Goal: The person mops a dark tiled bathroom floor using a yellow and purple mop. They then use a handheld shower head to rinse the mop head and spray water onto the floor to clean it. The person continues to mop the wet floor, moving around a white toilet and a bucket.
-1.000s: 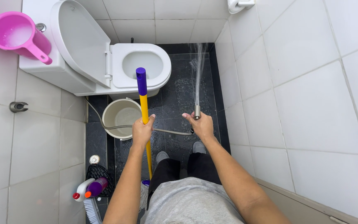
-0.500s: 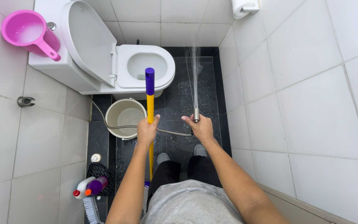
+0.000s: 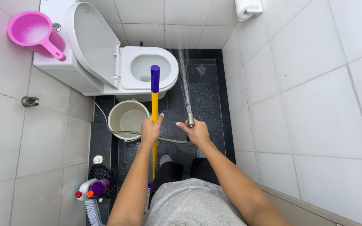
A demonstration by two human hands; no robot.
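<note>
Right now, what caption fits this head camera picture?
Left hand grips a yellow pole; right hand sprays water.

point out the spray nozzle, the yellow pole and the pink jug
spray nozzle [image 3: 190,121], head view, on the metal tip above the right hand [image 3: 197,133]
yellow pole [image 3: 154,104], head view, on the shaft above the left hand [image 3: 151,130]
pink jug [image 3: 34,35], head view, on its side wall

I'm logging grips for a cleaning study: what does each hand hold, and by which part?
The left hand grips the yellow pole mid-shaft, below its purple end. The right hand holds the metal spray nozzle by its body.
</note>
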